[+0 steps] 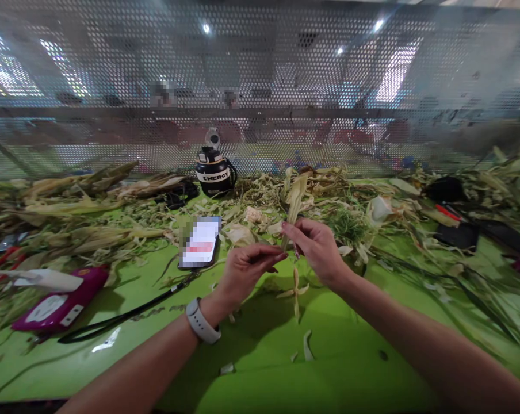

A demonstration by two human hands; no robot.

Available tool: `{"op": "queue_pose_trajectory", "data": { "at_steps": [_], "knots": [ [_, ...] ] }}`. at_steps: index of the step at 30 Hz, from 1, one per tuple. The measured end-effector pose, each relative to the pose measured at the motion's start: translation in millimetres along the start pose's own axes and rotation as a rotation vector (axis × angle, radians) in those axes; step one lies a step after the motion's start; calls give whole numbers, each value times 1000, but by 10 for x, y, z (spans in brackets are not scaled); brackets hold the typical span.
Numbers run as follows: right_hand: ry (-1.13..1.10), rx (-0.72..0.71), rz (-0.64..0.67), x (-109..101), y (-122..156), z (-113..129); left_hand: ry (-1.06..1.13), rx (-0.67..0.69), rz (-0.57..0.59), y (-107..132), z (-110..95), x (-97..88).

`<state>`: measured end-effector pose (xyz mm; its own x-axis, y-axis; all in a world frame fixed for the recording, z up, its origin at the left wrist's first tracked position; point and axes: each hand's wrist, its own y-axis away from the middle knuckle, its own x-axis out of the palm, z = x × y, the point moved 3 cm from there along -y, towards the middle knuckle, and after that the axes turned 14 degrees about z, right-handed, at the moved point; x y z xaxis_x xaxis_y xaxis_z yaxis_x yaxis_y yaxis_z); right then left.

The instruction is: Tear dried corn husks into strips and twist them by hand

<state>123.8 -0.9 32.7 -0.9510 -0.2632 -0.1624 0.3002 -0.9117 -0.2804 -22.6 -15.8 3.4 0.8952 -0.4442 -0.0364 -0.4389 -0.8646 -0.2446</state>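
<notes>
Above the green table, a dry, pale corn husk strip (295, 198) stands upright between my hands. My right hand (318, 247) is closed in a pinch on its lower part. At the strip's bottom end, the fingertips of my left hand (245, 270) are pressed together on it; a light grey watch band (202, 322) circles that wrist. Just below my hands, narrow husk strips joined in a cross shape (296, 292) lie on the tabletop. Small husk scraps (307, 345) are scattered nearer to me.
A phone (202, 244) with a black lanyard lies left of my hands. Farther left is a magenta power strip (65, 305) with a white plug. A black bottle (214, 172) stands at the back amid heaped husks (260, 192). Behind rises a perforated metal screen (260, 69).
</notes>
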Motion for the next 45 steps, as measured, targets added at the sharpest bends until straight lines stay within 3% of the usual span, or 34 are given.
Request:
{"op": "queue_pose_trajectory", "data": {
  "at_steps": [8, 20, 27, 32, 38, 45],
  "knots": [
    [26, -26, -3, 51, 25, 51, 4, -1, -6, 11, -26, 10],
    [-23, -12, 7, 47, 13, -44, -18, 110, 25, 4, 29, 22],
    [-14, -14, 10, 54, 24, -45, 121, 24, 6, -6, -13, 27],
    [60, -68, 51, 65, 51, 38, 157, -9, 99, -31, -24, 32],
    [194, -143, -23, -56, 32, 200, 194, -122, 193, -54, 23, 48],
    [201, -213, -80, -232, -35, 263, 340, -190, 84, -58, 28, -1]
  ]
}}
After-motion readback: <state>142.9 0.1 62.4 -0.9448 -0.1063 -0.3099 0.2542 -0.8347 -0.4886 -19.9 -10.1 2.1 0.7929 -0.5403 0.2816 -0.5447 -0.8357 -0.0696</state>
